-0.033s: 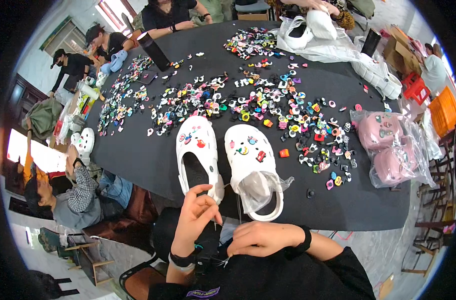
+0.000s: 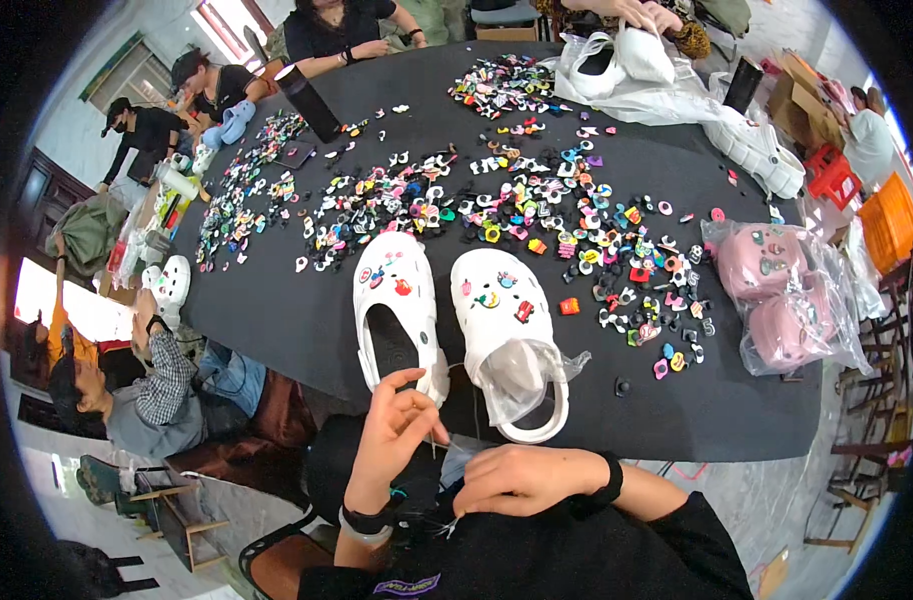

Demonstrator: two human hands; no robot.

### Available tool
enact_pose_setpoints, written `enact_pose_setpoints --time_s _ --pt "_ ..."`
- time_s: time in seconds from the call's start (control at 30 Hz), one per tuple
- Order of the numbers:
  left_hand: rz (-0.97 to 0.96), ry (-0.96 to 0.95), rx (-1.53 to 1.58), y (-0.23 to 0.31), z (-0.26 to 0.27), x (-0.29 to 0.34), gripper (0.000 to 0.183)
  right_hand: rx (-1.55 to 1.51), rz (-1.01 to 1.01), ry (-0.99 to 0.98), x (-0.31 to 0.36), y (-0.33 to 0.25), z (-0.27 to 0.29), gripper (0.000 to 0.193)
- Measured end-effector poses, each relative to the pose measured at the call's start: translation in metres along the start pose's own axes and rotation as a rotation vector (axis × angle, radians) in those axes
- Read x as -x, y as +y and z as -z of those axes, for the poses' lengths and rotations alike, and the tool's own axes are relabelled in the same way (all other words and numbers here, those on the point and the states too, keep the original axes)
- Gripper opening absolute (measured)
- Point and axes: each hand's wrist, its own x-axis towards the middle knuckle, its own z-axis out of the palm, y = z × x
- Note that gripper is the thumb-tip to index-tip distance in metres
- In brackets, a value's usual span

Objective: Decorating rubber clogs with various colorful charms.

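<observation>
Two white clogs lie side by side before me, toes pointing away: the left clog (image 2: 396, 270) and the right clog (image 2: 502, 290). Small colourful charms decorate both toes. A crumpled clear plastic bag (image 2: 522, 375) fills the opening of the right clog. Close to the left clog's heel, my left hand (image 2: 389, 440) is raised with fingertips pinched; a thin pale strand shows below them. My right hand (image 2: 532, 478) is curled at the table's near edge, fingers closed over something hidden. Thin white strands (image 2: 449, 527) show below its fingertips.
Loose charms (image 2: 537, 200) cover much of the black table (image 2: 277, 315). Pink clogs in clear plastic (image 2: 772, 290) stand at the right, a dark cylinder (image 2: 309, 105) at the far left. Across the table a person handles white clogs (image 2: 645, 55); others sit at the left.
The right clog has shifted very slightly to the right. Across the table, the white clog in the other person's hands has tilted. My hands stay nearly in place.
</observation>
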Motion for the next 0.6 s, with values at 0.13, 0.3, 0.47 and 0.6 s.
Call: enact_pose_setpoints --time_s 0.13,0.3,0.47,0.6 --pt "-0.054 -0.146 0.049 -0.02 -0.013 -0.007 0.054 -0.176 0.064 -0.11 -0.011 0.005 -0.015 0.016" --pt "0.057 -0.179 0.248 -0.023 -0.016 -0.014 0.043 -0.272 0.049 -0.155 -0.01 0.015 -0.031 0.016" --pt "-0.132 -0.06 0.594 -0.008 0.013 0.006 0.023 -0.296 -0.001 -0.072 0.004 0.001 -0.009 0.015" --pt "-0.405 -0.142 0.4 0.014 0.014 0.032 0.017 -0.331 0.032 0.089 0.033 -0.017 0.009 0.013"
